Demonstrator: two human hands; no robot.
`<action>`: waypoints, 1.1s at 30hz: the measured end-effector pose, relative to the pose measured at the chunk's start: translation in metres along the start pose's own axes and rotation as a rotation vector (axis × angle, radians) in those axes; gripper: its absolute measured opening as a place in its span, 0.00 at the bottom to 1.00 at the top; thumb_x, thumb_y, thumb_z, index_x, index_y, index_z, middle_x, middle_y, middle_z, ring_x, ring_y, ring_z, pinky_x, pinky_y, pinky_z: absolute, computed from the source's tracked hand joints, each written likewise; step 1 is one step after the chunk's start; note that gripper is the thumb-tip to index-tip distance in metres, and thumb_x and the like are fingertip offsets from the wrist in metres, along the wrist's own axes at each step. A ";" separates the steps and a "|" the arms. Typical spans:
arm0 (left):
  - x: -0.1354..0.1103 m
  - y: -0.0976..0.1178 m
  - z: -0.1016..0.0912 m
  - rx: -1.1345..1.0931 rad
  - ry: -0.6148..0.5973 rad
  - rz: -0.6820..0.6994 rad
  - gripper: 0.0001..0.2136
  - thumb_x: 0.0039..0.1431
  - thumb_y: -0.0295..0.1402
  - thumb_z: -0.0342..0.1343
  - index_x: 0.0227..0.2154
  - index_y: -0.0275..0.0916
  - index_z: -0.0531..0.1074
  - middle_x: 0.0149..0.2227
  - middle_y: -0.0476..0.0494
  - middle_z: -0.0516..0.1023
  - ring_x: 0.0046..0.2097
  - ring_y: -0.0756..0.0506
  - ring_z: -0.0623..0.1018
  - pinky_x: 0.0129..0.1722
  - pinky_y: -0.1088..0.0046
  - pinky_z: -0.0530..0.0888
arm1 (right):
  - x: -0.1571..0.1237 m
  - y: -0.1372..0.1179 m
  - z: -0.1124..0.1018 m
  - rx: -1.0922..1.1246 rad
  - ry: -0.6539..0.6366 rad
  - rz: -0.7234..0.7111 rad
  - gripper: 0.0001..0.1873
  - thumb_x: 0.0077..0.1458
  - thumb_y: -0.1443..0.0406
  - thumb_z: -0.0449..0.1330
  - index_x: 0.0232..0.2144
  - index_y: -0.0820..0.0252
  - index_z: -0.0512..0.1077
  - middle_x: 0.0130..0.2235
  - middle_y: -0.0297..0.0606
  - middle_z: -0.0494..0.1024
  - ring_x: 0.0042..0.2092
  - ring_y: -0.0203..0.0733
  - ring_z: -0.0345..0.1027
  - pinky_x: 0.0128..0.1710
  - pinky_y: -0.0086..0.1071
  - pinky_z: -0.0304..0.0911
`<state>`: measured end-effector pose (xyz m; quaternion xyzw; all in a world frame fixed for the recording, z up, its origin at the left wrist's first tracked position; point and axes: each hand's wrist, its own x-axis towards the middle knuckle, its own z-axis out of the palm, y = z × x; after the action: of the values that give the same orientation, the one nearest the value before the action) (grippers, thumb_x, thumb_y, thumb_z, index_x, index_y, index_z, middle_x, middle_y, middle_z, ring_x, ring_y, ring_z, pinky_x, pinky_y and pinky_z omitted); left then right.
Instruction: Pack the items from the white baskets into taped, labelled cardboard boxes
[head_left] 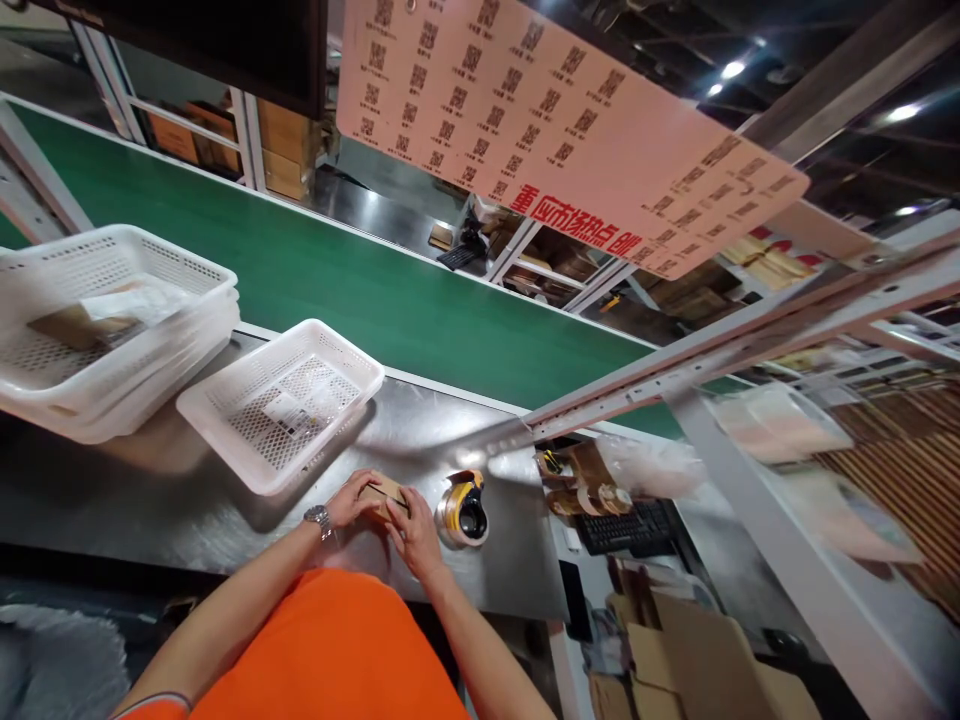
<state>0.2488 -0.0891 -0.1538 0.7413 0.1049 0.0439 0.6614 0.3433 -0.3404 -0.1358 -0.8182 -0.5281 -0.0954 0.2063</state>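
A small brown cardboard box (385, 492) rests on the steel worktable (187, 490) just in front of me. My left hand (351, 499), with a wristwatch on the wrist, is closed over the box's left side. My right hand (415, 532) presses on its right side with the fingers curled over the top. A yellow and black tape dispenser (463, 510) lies on the table right beside my right hand, not touched.
A white perforated basket (225, 420) holding a small packet sits left of the box. Stacked white baskets (195, 330) stand further left. A green conveyor belt (360, 290) runs behind the table. A keyboard (626, 527) and cardboard boxes (697, 660) are at the right.
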 end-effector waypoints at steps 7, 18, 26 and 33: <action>-0.006 0.014 0.000 0.018 -0.012 0.029 0.36 0.56 0.52 0.78 0.65 0.47 0.77 0.69 0.34 0.76 0.70 0.29 0.76 0.75 0.42 0.71 | 0.011 -0.013 -0.012 -0.089 -0.123 0.110 0.27 0.69 0.64 0.65 0.68 0.57 0.75 0.75 0.58 0.70 0.76 0.65 0.64 0.71 0.60 0.72; -0.009 0.022 0.006 -0.005 0.041 -0.032 0.34 0.56 0.49 0.76 0.64 0.43 0.78 0.70 0.28 0.76 0.69 0.26 0.77 0.71 0.44 0.76 | 0.035 -0.014 -0.015 -0.152 -0.232 0.159 0.26 0.62 0.64 0.70 0.62 0.56 0.80 0.69 0.59 0.77 0.66 0.70 0.72 0.63 0.60 0.74; -0.010 0.022 0.007 0.019 0.044 -0.014 0.34 0.56 0.52 0.75 0.63 0.45 0.78 0.67 0.33 0.78 0.68 0.28 0.77 0.74 0.46 0.72 | 0.015 0.016 -0.014 -0.039 -0.100 -0.037 0.28 0.69 0.66 0.63 0.69 0.52 0.75 0.69 0.54 0.77 0.65 0.63 0.73 0.61 0.57 0.77; -0.011 0.022 0.011 0.043 0.090 -0.026 0.27 0.68 0.52 0.63 0.62 0.42 0.78 0.68 0.30 0.80 0.70 0.29 0.78 0.77 0.46 0.70 | 0.020 0.023 -0.013 -0.002 -0.046 -0.041 0.29 0.72 0.63 0.64 0.72 0.49 0.73 0.74 0.53 0.71 0.72 0.63 0.67 0.69 0.62 0.74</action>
<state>0.2422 -0.1044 -0.1330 0.7513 0.1450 0.0666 0.6403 0.3736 -0.3377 -0.1223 -0.8094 -0.5493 -0.0813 0.1911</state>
